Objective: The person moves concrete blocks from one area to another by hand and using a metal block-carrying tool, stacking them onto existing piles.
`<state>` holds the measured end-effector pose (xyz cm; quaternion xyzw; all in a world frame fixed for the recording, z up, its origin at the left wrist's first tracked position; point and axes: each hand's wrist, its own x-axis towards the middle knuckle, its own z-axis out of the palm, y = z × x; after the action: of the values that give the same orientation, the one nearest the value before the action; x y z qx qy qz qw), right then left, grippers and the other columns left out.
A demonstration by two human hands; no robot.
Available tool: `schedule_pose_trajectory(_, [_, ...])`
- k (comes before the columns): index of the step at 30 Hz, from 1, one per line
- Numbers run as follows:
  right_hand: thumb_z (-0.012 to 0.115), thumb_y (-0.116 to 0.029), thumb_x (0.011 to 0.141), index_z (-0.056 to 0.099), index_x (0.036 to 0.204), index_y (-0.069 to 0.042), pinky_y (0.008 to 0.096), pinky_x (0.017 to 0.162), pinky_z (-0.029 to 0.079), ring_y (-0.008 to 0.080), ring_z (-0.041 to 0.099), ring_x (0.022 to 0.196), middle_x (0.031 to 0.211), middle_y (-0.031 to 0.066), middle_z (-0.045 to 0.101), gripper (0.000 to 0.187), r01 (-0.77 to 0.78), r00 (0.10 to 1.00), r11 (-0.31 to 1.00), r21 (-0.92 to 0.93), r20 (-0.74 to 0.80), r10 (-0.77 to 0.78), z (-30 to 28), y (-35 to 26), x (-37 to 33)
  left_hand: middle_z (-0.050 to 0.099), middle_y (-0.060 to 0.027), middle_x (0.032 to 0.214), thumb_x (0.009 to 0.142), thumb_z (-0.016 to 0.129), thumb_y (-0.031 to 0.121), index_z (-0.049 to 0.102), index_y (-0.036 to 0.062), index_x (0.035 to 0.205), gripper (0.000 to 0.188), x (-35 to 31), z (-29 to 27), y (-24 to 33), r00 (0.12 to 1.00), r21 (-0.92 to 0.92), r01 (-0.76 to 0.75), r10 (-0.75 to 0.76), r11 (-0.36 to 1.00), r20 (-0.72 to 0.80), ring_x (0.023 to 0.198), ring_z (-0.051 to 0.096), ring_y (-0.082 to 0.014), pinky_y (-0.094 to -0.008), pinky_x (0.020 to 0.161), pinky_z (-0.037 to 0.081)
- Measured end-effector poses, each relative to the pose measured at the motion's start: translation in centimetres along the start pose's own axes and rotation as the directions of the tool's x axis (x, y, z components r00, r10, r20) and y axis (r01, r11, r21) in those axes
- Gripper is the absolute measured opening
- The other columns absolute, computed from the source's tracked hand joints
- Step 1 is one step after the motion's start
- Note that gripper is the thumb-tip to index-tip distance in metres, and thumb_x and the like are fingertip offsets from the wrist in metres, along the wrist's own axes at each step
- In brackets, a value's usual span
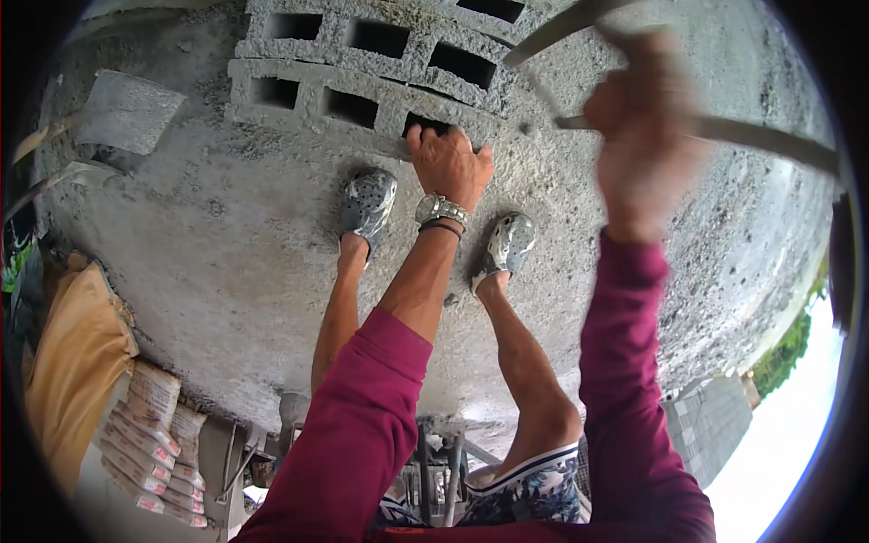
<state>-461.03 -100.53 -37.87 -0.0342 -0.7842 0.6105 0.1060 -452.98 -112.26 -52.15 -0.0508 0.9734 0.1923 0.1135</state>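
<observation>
My left hand (450, 166), with a metal watch on its wrist, grips the near edge of a grey hollow concrete block (312, 120). Its fingers curl over the rim at the rightmost cavity that shows there. More hollow blocks (330, 56) lie against it on the far side. On the right, my right hand (647, 136) is raised and smeared by motion. It is closed around a long, greyish-brown handle (769, 143) that reaches toward the right rim. A curved, dull bar (566, 29) shows beyond that hand; whether it joins the handle I cannot tell.
Rough concrete ground (244, 253) spreads around my feet in grey clogs (368, 204). At far left lies a flat grey piece (128, 110). Stacked paper sacks (149, 443) and a tan sheet (77, 362) stand at lower left. Grey blocks (711, 421) sit at lower right.
</observation>
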Motion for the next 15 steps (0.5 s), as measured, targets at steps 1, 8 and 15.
schedule_pose_trajectory(1, [0.047, -0.040, 0.101, 0.068, 0.099, -0.003, 0.0252, 0.043, 0.031, 0.0056, 0.038, 0.046, 0.052, -0.0010, 0.043, 0.043, 0.078, 0.997, 0.979, -0.188, 0.036, -0.072, 0.4, 2.6, -1.0, 0.067, -0.0128, 0.071, 0.070, 0.075, 0.037, 0.067, 0.0046, 0.075, 0.034, 0.1, 0.1, 0.4, 1.000, -0.022, -0.022, 0.022, 1.000, -0.020, 0.082, 0.060, -0.0273, -0.0420, 0.103, 0.030])
schedule_pose_trajectory(8, [0.059, -0.044, 0.095, 0.072, 0.084, -0.001, 0.0246, 0.037, 0.029, 0.0037, 0.042, 0.044, 0.054, 0.0006, 0.057, 0.046, -0.345, 0.938, 0.936, -0.074, -0.030, 0.344, 0.0, 6.0, -2.7, 0.067, -0.0156, 0.078, 0.067, 0.076, 0.034, 0.066, 0.0033, 0.079, 0.035, -1.5, 0.4, 0.4, 0.997, -0.079, -0.051, 0.045, 0.996, -0.068, 0.084, 0.060, -0.0302, -0.0449, 0.100, 0.032])
schedule_pose_trajectory(15, [0.062, -0.038, 0.092, 0.068, 0.080, 0.002, 0.0257, 0.042, 0.031, 0.0076, 0.040, 0.045, 0.059, 0.0033, 0.056, 0.043, -0.466, 0.826, 0.850, 0.247, -0.223, 0.518, -5.6, 2.3, -4.0, 0.068, -0.0187, 0.079, 0.066, 0.076, 0.034, 0.070, 0.0001, 0.074, 0.035, -0.8, 0.3, -0.2, 0.999, -0.010, -0.004, 0.004, 1.000, -0.050, 0.085, 0.061, -0.0319, -0.0436, 0.101, 0.034])
